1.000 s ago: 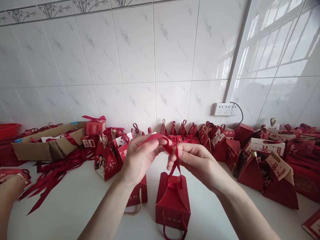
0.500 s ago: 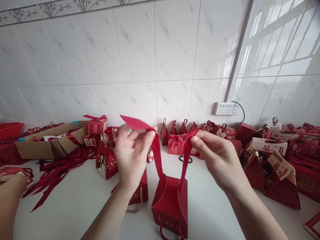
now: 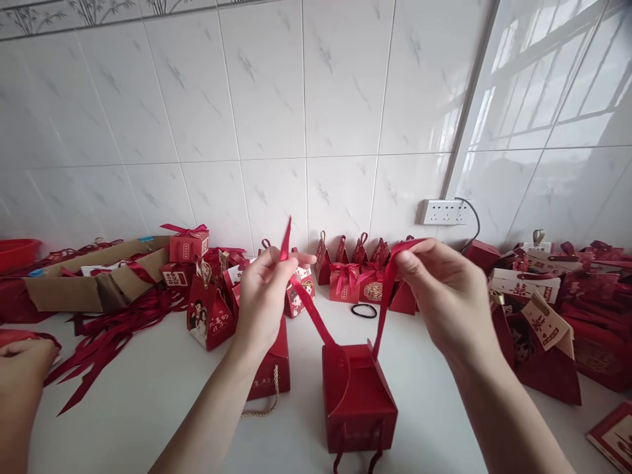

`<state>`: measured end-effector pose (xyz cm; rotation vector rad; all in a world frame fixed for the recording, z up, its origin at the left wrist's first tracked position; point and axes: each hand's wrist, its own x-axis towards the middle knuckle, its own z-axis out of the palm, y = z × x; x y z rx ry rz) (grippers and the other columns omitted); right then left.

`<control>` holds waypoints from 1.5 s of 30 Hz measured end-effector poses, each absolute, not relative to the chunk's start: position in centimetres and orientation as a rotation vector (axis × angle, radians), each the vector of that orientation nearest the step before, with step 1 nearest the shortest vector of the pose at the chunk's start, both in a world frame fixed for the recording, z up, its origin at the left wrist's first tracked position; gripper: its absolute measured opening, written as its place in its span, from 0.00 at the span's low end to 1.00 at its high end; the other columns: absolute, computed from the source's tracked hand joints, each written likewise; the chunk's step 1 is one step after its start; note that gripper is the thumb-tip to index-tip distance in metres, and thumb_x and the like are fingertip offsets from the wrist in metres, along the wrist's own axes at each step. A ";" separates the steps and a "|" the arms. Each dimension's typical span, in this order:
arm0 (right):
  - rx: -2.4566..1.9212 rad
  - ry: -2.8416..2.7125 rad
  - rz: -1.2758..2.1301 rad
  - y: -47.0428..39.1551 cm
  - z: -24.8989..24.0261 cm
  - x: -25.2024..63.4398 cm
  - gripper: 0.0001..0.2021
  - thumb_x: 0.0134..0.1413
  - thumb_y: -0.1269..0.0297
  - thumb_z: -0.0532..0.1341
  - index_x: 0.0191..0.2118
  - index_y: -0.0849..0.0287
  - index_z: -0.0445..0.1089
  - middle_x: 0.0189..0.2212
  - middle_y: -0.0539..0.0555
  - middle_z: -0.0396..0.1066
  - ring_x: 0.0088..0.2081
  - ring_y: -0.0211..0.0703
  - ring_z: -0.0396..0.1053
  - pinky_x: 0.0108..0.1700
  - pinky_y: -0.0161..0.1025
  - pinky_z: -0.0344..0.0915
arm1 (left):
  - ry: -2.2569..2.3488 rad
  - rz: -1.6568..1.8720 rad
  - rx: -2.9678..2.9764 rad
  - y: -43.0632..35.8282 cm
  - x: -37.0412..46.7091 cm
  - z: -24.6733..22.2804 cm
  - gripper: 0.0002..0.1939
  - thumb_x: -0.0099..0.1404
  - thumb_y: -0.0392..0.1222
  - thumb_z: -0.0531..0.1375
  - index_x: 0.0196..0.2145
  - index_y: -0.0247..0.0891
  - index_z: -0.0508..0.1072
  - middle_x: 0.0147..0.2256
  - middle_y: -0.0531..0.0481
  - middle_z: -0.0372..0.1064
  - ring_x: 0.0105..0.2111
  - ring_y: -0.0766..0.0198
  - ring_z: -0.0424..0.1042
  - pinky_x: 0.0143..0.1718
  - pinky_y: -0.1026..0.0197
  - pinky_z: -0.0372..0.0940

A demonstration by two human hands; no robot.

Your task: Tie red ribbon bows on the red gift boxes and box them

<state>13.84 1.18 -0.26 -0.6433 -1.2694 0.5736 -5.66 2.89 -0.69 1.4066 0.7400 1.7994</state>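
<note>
A small red box (image 3: 360,401) with dark red cord handles sits in front of me, its top flaps folded inward. A red ribbon (image 3: 316,316) runs up from both sides of its top. My left hand (image 3: 269,283) pinches one end, and the tip sticks up above the fingers. The other end is held between thumb and fingers of my right hand (image 3: 424,276), above and right of the box. Neither hand touches the box itself.
Another person's hand (image 3: 24,375) is at the left edge. Loose ribbons (image 3: 118,329) lie by a cardboard tray (image 3: 64,293). A red box with rope handle (image 3: 276,368) stands beside my left forearm. Finished-looking boxes (image 3: 345,280), a black ring (image 3: 364,311) and piled boxes (image 3: 597,336) are behind and right.
The box has shifted right and turned, and its flaps are closer together. My right hand has moved right, spreading the ribbon ends wider. The ribbon tip at my left hand now points up.
</note>
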 end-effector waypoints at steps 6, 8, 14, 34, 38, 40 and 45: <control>-0.624 -1.237 0.511 0.8 0.3 14.9 0.07 0.51 0.59 0.66 0.29 0.54 0.69 0.25 0.49 0.66 0.28 0.37 0.65 0.30 0.36 0.67 | 0.690 1.641 1.382 3.0 -5.2 -0.4 0.11 0.58 0.37 0.59 0.20 0.37 0.64 0.23 0.54 0.62 0.21 0.71 0.60 0.21 0.67 0.57; -0.606 -1.228 0.503 0.7 0.4 15.0 0.06 0.52 0.60 0.66 0.29 0.53 0.69 0.26 0.49 0.66 0.28 0.37 0.65 0.31 0.36 0.67 | 0.686 1.639 1.346 3.0 -5.2 -0.3 0.11 0.57 0.37 0.59 0.20 0.37 0.64 0.22 0.55 0.60 0.21 0.71 0.60 0.19 0.67 0.56; -0.612 -1.228 0.548 1.2 0.1 14.7 0.06 0.50 0.60 0.66 0.29 0.53 0.71 0.25 0.49 0.68 0.28 0.38 0.67 0.30 0.37 0.68 | 0.628 1.631 1.338 2.6 -5.5 -0.3 0.09 0.58 0.39 0.61 0.22 0.38 0.66 0.21 0.55 0.59 0.22 0.71 0.59 0.22 0.68 0.56; -0.594 -1.377 0.786 1.1 -0.4 12.8 0.10 0.48 0.57 0.68 0.27 0.56 0.70 0.23 0.49 0.67 0.24 0.36 0.62 0.24 0.33 0.60 | 0.614 1.690 1.473 2.5 -5.9 -1.1 0.09 0.56 0.40 0.66 0.37 0.42 0.76 0.30 0.52 0.69 0.28 0.70 0.66 0.30 0.68 0.64; -0.523 -1.664 1.007 0.5 0.0 13.4 0.11 0.52 0.58 0.65 0.26 0.57 0.67 0.22 0.49 0.67 0.25 0.37 0.64 0.27 0.35 0.63 | 0.656 1.687 1.446 2.6 -6.3 -0.7 0.10 0.57 0.38 0.64 0.39 0.41 0.76 0.26 0.54 0.67 0.27 0.70 0.66 0.29 0.67 0.64; -0.483 -1.741 1.046 -0.2 0.2 13.7 0.09 0.55 0.59 0.63 0.28 0.57 0.66 0.25 0.51 0.69 0.28 0.40 0.68 0.32 0.38 0.66 | 0.590 1.708 1.441 2.4 -6.3 -0.4 0.06 0.58 0.37 0.63 0.36 0.40 0.76 0.27 0.52 0.69 0.27 0.70 0.66 0.29 0.66 0.64; -0.772 -2.115 0.973 -1.3 0.0 13.6 0.08 0.61 0.60 0.57 0.31 0.56 0.65 0.20 0.47 0.63 0.19 0.35 0.60 0.21 0.34 0.57 | 0.466 1.774 1.419 1.7 -5.8 0.2 0.05 0.57 0.33 0.59 0.28 0.39 0.75 0.28 0.52 0.70 0.25 0.69 0.68 0.25 0.65 0.64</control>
